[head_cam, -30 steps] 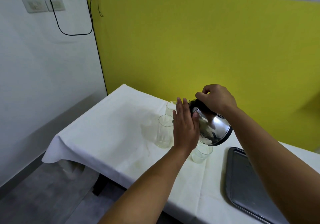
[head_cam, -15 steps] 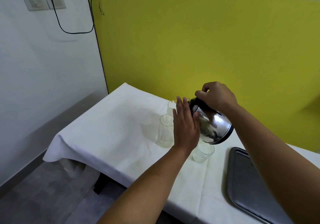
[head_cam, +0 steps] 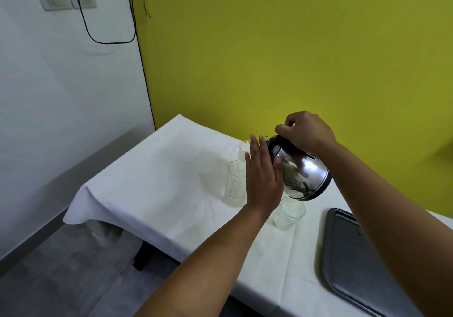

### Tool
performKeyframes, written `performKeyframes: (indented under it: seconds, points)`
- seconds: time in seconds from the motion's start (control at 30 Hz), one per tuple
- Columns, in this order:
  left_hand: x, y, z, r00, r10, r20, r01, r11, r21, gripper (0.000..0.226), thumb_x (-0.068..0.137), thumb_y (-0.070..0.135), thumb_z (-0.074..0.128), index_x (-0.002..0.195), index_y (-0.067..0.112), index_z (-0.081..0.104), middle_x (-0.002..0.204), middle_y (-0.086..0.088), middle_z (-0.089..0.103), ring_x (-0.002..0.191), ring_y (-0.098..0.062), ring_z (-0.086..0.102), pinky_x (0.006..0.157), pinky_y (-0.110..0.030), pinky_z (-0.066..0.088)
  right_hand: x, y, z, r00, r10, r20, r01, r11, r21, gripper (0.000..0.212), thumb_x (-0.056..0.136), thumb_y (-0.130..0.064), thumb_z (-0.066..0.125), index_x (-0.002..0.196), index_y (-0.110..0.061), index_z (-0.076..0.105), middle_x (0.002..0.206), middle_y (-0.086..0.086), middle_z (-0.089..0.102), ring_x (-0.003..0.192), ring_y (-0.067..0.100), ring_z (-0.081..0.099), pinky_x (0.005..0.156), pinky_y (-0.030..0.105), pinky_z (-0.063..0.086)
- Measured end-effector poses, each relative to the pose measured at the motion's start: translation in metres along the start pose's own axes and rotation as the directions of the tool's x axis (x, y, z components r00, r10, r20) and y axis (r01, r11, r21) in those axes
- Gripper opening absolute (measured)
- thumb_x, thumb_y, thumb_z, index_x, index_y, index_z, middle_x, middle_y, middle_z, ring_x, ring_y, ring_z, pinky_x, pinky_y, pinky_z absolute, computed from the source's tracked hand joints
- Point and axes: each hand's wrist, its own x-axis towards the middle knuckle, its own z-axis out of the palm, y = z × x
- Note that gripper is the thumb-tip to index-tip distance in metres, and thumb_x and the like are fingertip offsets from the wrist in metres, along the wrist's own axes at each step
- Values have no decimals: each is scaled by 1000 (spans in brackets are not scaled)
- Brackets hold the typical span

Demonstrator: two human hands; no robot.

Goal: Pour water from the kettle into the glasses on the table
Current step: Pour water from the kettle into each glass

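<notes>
The steel kettle point(head_cam: 300, 169) hangs tilted over the table's point(head_cam: 152, 184) back edge, spout toward the far glass point(head_cam: 243, 150), apparently. The right hand point(head_cam: 306, 131) grips its handle; the left hand point(head_cam: 263, 177), fingers flat, presses its side. Two more glasses point(head_cam: 234, 184) stand nearby, beside a grey tray point(head_cam: 348, 255).

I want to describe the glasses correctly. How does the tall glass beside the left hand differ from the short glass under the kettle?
The tall glass has ribbed, angular sides; the short glass looks smooth and round. The tall glass stands left of the left hand, uncovered; the short glass stands nearer the tray, partly below the tilted kettle. Both are clear and upright on the white cloth.
</notes>
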Motion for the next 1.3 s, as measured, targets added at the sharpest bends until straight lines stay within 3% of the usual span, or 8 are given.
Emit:
performKeyframes:
  seconds: [0.83,1.3]
  points:
    - [2,-2,5,1000,6,-11,-5,1000,16,57,103,30,28,150,3,9,159,-14,2,147,-17,-1,119,-39,7,7,2,0,1000,-21,-1,21,999,-26,26,82,-43,59,77,-19,65,70,-4,57,76,26,57,54,28,33]
    - [0,-2,9,999,28,29,-30,998,60,58,102,35,20,151,5,9,159,-14,2,147,-19,0,118,-37,5,1,14,2,999,49,-22,-48,998,47,26,83,-42,59,76,-18,65,69,-4,57,71,26,54,54,29,32]
